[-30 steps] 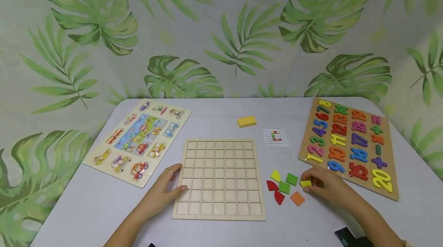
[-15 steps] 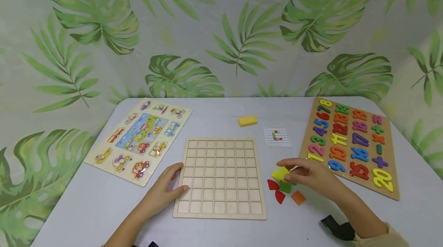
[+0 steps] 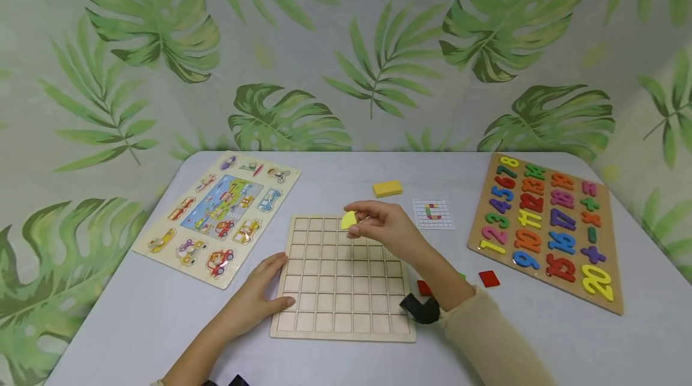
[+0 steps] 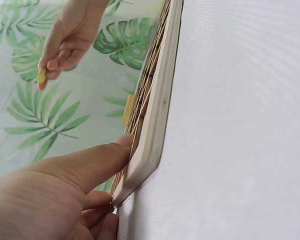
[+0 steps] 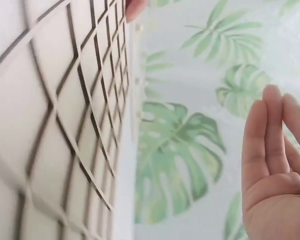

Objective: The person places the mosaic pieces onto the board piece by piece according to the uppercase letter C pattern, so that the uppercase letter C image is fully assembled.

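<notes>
Yellow piece (image 3: 348, 220): quarter-round, centre frame, above grid board's far rows.
Right hand (image 3: 381, 227): pinches it by fingertips, keeping cells visible.
Left hand (image 3: 259, 293): fingers flat on grid board (image 3: 343, 308) near-left edge, steadying it.
Table (image 3: 540, 338): loose pieces lower right.

The number board (image 3: 546, 230) at the bench's right edge carries coloured numerals up to 20. Plus and minus signs stand along its right side.
</notes>
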A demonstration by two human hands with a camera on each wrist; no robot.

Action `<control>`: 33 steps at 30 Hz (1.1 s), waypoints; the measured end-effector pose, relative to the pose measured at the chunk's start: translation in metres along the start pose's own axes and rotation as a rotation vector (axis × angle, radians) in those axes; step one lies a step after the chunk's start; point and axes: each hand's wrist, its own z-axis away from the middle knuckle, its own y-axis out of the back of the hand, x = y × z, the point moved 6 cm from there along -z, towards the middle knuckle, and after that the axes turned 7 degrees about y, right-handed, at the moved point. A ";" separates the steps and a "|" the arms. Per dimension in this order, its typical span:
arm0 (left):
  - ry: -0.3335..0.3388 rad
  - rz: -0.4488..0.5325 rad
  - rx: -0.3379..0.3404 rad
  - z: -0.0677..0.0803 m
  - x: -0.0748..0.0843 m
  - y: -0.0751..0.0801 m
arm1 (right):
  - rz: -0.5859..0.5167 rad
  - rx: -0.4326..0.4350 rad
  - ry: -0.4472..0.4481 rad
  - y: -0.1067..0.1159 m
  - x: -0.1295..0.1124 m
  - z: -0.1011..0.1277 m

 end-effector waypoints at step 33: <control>-0.009 -0.032 -0.004 0.001 0.002 0.000 | 0.520 -0.064 -0.100 -0.026 0.078 -0.031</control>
